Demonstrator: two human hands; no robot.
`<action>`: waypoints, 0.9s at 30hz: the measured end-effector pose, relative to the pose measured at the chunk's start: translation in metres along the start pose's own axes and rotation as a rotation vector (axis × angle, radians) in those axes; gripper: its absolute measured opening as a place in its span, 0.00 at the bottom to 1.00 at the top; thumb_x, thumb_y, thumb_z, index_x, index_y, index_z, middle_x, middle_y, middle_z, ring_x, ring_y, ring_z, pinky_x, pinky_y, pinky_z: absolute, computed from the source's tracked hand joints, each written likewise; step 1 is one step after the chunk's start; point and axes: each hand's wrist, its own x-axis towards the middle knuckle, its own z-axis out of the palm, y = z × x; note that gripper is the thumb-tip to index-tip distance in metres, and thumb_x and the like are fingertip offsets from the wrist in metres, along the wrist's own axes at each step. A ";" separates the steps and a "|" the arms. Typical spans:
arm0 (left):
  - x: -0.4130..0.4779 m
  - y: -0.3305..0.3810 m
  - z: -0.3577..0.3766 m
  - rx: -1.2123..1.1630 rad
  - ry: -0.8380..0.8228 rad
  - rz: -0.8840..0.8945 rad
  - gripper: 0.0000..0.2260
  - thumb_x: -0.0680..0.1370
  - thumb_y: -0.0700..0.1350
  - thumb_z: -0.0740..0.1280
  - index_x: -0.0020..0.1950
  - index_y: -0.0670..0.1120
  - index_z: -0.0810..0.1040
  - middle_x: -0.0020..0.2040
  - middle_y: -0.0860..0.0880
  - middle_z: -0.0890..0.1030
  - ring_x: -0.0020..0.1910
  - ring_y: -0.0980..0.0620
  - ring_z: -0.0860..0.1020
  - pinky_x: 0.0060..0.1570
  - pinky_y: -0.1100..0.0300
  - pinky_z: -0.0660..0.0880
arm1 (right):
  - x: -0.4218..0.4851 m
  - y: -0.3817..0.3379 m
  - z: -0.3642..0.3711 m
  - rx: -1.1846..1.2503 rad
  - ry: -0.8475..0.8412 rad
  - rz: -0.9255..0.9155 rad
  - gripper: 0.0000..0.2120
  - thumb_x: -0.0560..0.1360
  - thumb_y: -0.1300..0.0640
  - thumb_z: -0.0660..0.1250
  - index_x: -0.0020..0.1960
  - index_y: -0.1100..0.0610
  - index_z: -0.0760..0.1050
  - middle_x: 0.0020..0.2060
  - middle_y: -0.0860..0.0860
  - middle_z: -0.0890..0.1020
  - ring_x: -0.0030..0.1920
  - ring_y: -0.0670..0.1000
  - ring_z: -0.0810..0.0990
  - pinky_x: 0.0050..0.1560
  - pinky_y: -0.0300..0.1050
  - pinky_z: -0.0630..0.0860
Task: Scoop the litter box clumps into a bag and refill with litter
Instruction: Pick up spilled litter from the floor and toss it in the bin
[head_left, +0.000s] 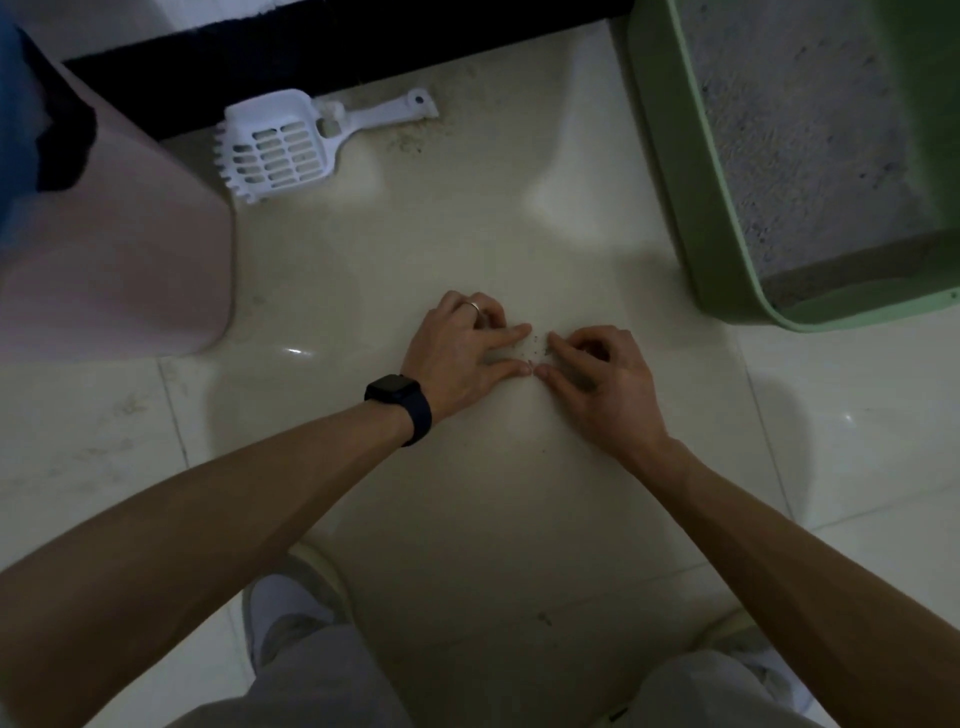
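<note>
Though dim, left hand (457, 348), right hand (605, 382), one scoop (283, 145), one litter box (691, 208)

One head-worn wide-angle camera looks almost straight down, close above the tiled floor (467, 234), with the green litter box (670, 156) cropped at upper right.

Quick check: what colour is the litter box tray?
The litter box is pale green, with grey litter inside. It shows best in the head view.
</note>
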 end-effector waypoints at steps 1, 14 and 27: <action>0.001 0.000 0.001 0.021 0.005 0.008 0.18 0.71 0.60 0.73 0.58 0.55 0.84 0.52 0.52 0.78 0.50 0.48 0.72 0.48 0.52 0.74 | 0.001 0.000 0.001 0.012 0.013 -0.012 0.15 0.75 0.49 0.73 0.57 0.56 0.83 0.48 0.53 0.80 0.49 0.54 0.77 0.50 0.41 0.74; 0.007 0.001 0.008 0.071 0.087 0.213 0.10 0.76 0.59 0.66 0.46 0.59 0.86 0.44 0.55 0.81 0.40 0.47 0.76 0.41 0.55 0.69 | 0.006 0.001 0.006 0.033 0.096 -0.093 0.08 0.75 0.54 0.73 0.49 0.57 0.86 0.42 0.53 0.82 0.42 0.55 0.78 0.42 0.43 0.74; 0.013 0.000 0.015 0.393 0.064 0.448 0.09 0.79 0.48 0.64 0.46 0.46 0.80 0.47 0.46 0.80 0.40 0.45 0.77 0.38 0.55 0.71 | 0.007 -0.001 0.014 -0.214 0.036 -0.241 0.09 0.80 0.59 0.66 0.46 0.65 0.78 0.40 0.60 0.77 0.39 0.59 0.75 0.38 0.54 0.73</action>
